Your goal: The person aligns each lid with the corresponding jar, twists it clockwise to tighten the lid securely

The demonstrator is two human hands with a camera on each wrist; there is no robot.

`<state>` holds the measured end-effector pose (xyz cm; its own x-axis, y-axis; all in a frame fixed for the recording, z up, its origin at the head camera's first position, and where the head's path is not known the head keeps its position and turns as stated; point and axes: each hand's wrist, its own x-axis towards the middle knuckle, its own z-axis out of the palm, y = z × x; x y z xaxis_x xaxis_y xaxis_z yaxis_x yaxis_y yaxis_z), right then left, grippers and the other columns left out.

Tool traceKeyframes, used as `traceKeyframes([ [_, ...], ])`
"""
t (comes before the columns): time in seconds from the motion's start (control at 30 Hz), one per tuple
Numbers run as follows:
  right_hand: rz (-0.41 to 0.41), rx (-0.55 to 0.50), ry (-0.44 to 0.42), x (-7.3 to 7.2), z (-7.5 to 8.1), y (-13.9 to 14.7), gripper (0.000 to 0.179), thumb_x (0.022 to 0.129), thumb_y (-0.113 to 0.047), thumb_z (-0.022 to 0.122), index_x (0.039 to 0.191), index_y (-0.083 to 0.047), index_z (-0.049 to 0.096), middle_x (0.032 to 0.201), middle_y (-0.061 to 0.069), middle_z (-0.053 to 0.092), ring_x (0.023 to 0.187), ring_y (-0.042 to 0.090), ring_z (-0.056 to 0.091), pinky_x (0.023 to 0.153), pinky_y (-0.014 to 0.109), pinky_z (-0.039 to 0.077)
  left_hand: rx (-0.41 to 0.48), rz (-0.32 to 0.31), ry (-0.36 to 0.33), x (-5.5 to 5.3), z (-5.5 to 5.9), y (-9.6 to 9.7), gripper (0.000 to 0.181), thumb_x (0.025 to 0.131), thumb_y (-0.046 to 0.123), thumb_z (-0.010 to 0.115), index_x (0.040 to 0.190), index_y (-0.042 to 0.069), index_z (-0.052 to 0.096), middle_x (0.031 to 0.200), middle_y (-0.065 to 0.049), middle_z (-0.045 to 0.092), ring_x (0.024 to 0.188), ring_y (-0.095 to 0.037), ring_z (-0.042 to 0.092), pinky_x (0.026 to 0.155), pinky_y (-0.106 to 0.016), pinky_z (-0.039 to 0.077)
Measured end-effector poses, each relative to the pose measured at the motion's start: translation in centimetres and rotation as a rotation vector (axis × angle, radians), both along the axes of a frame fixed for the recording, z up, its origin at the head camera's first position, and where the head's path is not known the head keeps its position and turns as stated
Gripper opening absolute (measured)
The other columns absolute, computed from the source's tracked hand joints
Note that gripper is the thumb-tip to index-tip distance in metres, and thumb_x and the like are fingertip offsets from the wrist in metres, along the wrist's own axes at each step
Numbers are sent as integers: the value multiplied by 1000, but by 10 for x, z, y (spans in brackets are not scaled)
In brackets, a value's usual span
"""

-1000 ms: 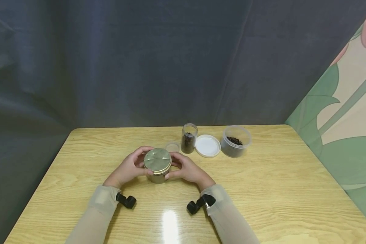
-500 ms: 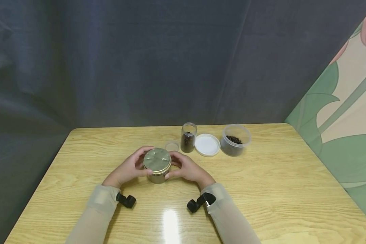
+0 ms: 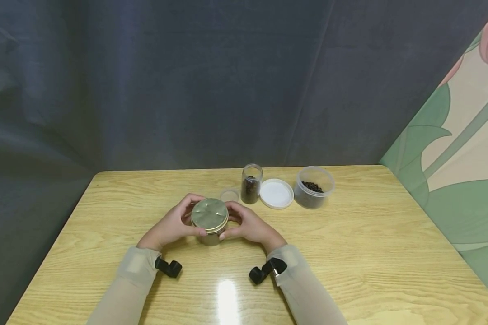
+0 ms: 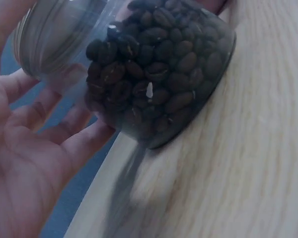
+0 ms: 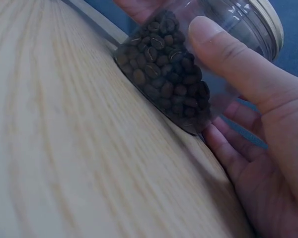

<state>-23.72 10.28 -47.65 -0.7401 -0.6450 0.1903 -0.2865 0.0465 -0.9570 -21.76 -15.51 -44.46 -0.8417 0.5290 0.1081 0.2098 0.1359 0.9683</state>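
A clear jar of coffee beans (image 5: 166,74) with a gold metal lid (image 3: 209,214) stands upright at the tabletop between both hands. My left hand (image 3: 178,221) holds it from the left, thumb at the front near the lid's rim and fingers curved behind. From the right, my right hand (image 3: 250,224) grips it, its thumb (image 5: 223,44) pressed on the jar's wall and its fingers round the far side. In the left wrist view the beans (image 4: 154,74) fill the jar's lower part. The fingertips behind the jar are partly hidden.
Behind the jar lie a small clear lid (image 3: 229,195), a slim open jar (image 3: 251,187) of dark beans and a white lid (image 3: 276,194). Right of these stands a round plastic tub (image 3: 312,194) of dark beans. A dark curtain (image 3: 211,90) hangs beyond the wooden table (image 3: 370,243).
My left thumb has shifted slightly to the right along the front of the jar near the lid. Otherwise the hands, the jar and the other containers stay in place.
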Motion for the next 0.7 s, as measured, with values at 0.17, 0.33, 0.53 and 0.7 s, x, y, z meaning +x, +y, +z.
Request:
traceKeyframes([
  [0.17, 19, -15, 5, 1, 1, 1, 74, 78, 8, 82, 144, 4, 47, 142, 20, 53, 130, 30, 54, 111, 35, 44, 7, -6, 4, -1, -2, -4, 79, 80, 12, 87, 148, 13, 48, 146, -7, 51, 131, -22, 51, 109, -26, 43],
  [0.33, 13, -10, -2, 1, 1, 2, 73, 77, 9, 82, 142, 4, 48, 141, 20, 53, 130, 29, 54, 110, 34, 45, 5, -28, -13, -1, -1, -3, 81, 82, 13, 85, 151, 10, 43, 149, -11, 47, 132, -20, 50, 109, -25, 41],
  [0.53, -5, 18, -22, 2, 2, 1, 70, 76, 6, 85, 137, 4, 49, 137, 17, 55, 125, 25, 57, 109, 33, 46, 68, -78, -33, -1, -1, -1, 86, 81, 10, 87, 145, -1, 31, 148, -20, 42, 129, -11, 49, 107, -19, 41],
  [0.7, -2, 17, -26, 3, 3, 0, 70, 76, 6, 85, 136, 4, 49, 136, 18, 55, 124, 26, 58, 109, 35, 46, 52, -52, -17, 0, -1, 0, 80, 78, 9, 89, 137, 4, 36, 143, -17, 47, 128, -15, 51, 106, -24, 44],
])
